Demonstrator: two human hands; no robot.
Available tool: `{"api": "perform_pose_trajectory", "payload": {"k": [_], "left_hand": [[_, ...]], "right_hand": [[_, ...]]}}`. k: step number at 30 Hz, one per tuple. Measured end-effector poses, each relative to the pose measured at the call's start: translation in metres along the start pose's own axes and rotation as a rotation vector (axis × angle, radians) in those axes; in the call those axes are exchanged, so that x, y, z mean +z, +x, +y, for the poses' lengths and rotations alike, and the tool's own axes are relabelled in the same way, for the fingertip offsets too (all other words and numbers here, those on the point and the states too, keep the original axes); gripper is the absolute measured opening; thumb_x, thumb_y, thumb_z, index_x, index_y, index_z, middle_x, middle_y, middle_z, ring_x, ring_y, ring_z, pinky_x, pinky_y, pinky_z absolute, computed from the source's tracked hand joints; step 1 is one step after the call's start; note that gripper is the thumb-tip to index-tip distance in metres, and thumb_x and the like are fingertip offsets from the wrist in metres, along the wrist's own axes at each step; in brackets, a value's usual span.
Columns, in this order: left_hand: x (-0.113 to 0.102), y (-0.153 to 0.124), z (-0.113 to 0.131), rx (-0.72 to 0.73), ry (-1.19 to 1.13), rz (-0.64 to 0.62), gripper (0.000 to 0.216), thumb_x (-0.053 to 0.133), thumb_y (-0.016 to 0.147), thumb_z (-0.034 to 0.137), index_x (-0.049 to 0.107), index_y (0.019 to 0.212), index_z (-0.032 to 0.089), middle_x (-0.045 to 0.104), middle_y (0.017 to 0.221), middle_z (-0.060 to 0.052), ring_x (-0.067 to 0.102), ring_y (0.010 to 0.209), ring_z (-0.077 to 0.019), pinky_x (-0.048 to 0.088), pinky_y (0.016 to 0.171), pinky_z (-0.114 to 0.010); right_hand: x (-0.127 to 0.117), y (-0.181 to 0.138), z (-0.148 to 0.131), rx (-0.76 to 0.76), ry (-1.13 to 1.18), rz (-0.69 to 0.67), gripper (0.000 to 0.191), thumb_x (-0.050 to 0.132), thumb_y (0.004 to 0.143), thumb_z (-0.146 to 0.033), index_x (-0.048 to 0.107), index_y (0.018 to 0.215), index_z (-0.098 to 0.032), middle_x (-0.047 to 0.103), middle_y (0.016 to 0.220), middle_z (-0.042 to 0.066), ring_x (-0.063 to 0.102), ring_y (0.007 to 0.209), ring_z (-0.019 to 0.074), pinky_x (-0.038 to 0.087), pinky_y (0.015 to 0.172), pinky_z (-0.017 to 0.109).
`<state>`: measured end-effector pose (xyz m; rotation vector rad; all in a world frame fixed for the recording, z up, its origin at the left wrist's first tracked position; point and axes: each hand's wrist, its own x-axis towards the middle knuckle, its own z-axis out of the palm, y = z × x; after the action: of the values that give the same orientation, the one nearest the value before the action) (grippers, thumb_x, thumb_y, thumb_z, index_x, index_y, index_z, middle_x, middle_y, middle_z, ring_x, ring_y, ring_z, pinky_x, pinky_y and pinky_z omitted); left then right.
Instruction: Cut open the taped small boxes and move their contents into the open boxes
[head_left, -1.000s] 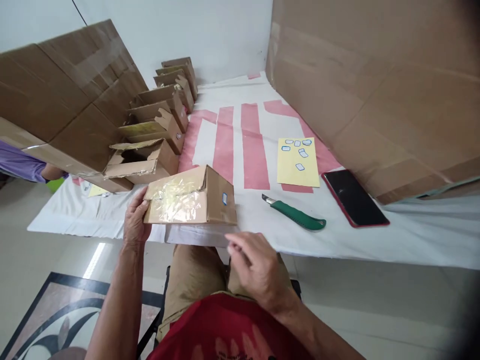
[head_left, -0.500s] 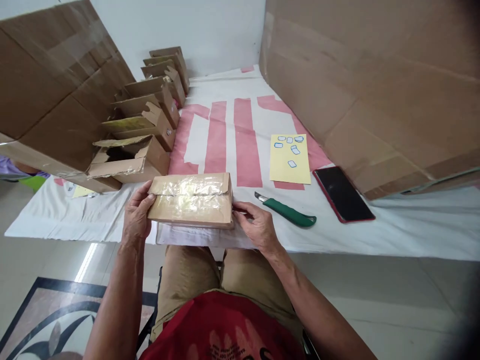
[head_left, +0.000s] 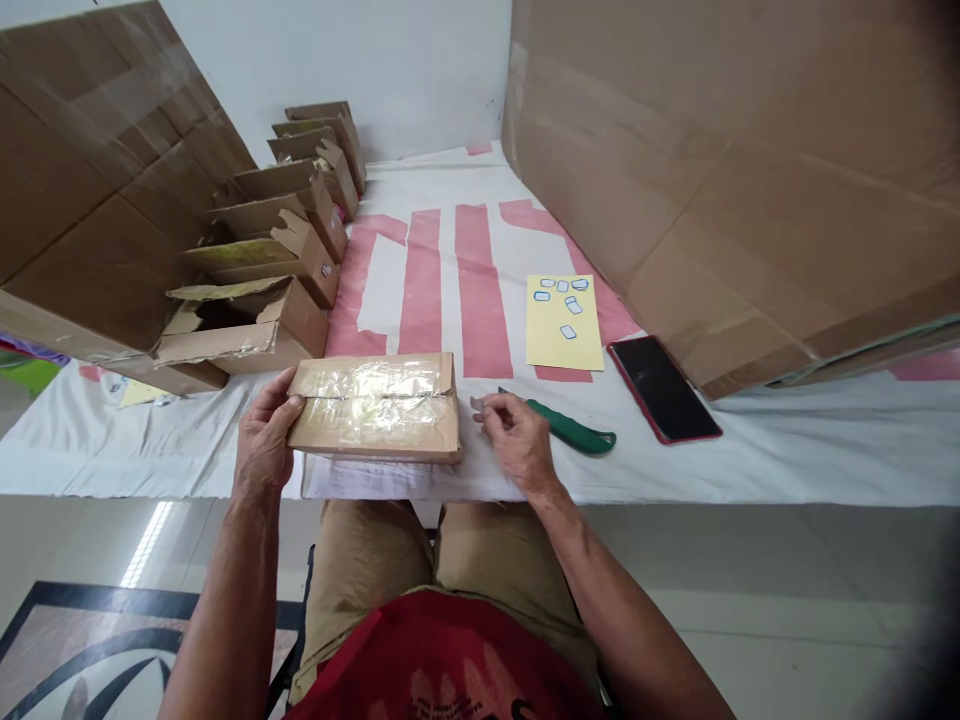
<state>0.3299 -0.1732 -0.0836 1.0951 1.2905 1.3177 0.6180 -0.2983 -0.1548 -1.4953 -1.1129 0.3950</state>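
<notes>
A small brown cardboard box, its top sealed with shiny clear tape, lies flat at the table's near edge. My left hand grips the box's left end, thumb on top. My right hand rests on the cloth just right of the box, apart from it, fingers loosely curled with nothing in them. Its fingertips lie next to the blade end of a green-handled utility knife.
A row of several opened small boxes runs along the left. Large cardboard sheets stand at left and right. A yellow sticker sheet and a dark phone lie on the white cloth with red stripes.
The box was turned tape side up and squared to the table edge. My right hand came up from my lap, touched the box's right end, then moved off toward the knife.
</notes>
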Motion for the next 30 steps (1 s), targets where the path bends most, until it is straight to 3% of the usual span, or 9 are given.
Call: {"api": "perform_pose_trajectory", "payload": {"k": [3,6,9,13,17,21,25,27,30], "left_hand": [[0.0,-0.002,0.0,-0.007,0.01,-0.005,0.057,0.092,0.059,0.039,0.08,0.112,0.024,0.079,0.117,-0.003,0.071,0.101,-0.0189,0.057,0.087,-0.026],[0.001,-0.004,-0.001,-0.029,-0.011,-0.002,0.057,0.092,0.06,0.04,0.08,0.113,0.024,0.079,0.118,-0.003,0.07,0.103,-0.0186,0.057,0.087,-0.024],[0.001,-0.005,-0.003,-0.053,-0.015,0.011,0.059,0.093,0.06,0.041,0.08,0.115,0.025,0.078,0.12,-0.002,0.07,0.105,-0.0183,0.056,0.09,-0.024],[-0.001,-0.006,-0.007,-0.058,0.011,0.006,0.061,0.092,0.064,0.044,0.079,0.12,0.025,0.078,0.122,-0.003,0.07,0.109,-0.0218,0.057,0.095,-0.029],[-0.003,-0.006,-0.011,-0.027,0.054,-0.027,0.057,0.088,0.071,0.046,0.078,0.123,0.025,0.076,0.125,-0.005,0.069,0.115,-0.0261,0.058,0.101,-0.036],[-0.005,-0.004,-0.015,-0.041,0.054,-0.031,0.056,0.087,0.073,0.047,0.077,0.124,0.026,0.076,0.125,-0.005,0.07,0.116,-0.0276,0.058,0.102,-0.037],[-0.004,-0.005,-0.016,-0.07,0.023,-0.021,0.057,0.089,0.072,0.047,0.078,0.124,0.026,0.077,0.121,-0.005,0.071,0.112,-0.0266,0.059,0.098,-0.035],[-0.002,-0.006,-0.015,-0.065,0.02,-0.011,0.058,0.089,0.071,0.047,0.078,0.124,0.025,0.078,0.119,-0.005,0.071,0.109,-0.0258,0.059,0.096,-0.034],[0.0,-0.009,-0.014,-0.054,0.012,0.009,0.058,0.088,0.072,0.049,0.078,0.122,0.022,0.078,0.117,-0.006,0.071,0.105,-0.0254,0.059,0.093,-0.034]], "right_hand": [[-0.042,0.018,0.004,0.025,-0.08,0.085,0.015,0.056,0.095,-0.031,0.067,0.09,-0.023,0.077,0.077,0.002,0.078,0.073,0.0207,0.057,0.066,0.029],[-0.084,0.049,0.009,-0.029,-0.47,0.121,0.018,0.053,0.095,-0.03,0.068,0.092,-0.022,0.078,0.083,0.005,0.075,0.076,0.0216,0.054,0.07,0.03],[-0.103,0.09,0.02,-0.083,-0.813,0.085,0.019,0.051,0.093,-0.024,0.07,0.09,-0.02,0.079,0.094,0.012,0.072,0.084,0.0249,0.049,0.075,0.033],[-0.098,0.141,0.041,-0.116,-0.918,-0.02,0.017,0.054,0.089,-0.018,0.067,0.079,-0.018,0.076,0.089,0.017,0.068,0.088,0.0293,0.044,0.083,0.04],[-0.09,0.173,0.063,-0.137,-0.973,-0.081,0.02,0.052,0.093,-0.014,0.067,0.081,-0.014,0.072,0.087,0.015,0.065,0.091,0.0278,0.044,0.089,0.043],[-0.085,0.189,0.084,-0.141,-0.988,-0.147,0.028,0.051,0.109,-0.032,0.071,0.105,-0.013,0.07,0.108,0.007,0.068,0.101,0.0196,0.053,0.095,0.041],[-0.078,0.194,0.096,-0.143,-0.993,-0.24,0.03,0.065,0.104,-0.04,0.068,0.125,-0.019,0.069,0.126,0.009,0.069,0.107,0.0219,0.061,0.092,0.044],[-0.079,0.196,0.093,-0.145,-0.984,-0.266,0.028,0.065,0.104,-0.04,0.069,0.12,-0.017,0.071,0.118,0.007,0.07,0.102,0.0204,0.061,0.09,0.042],[-0.086,0.193,0.076,-0.16,-0.952,-0.269,0.028,0.063,0.103,-0.035,0.071,0.087,-0.015,0.072,0.086,0.004,0.07,0.087,0.018,0.055,0.089,0.041]]}}
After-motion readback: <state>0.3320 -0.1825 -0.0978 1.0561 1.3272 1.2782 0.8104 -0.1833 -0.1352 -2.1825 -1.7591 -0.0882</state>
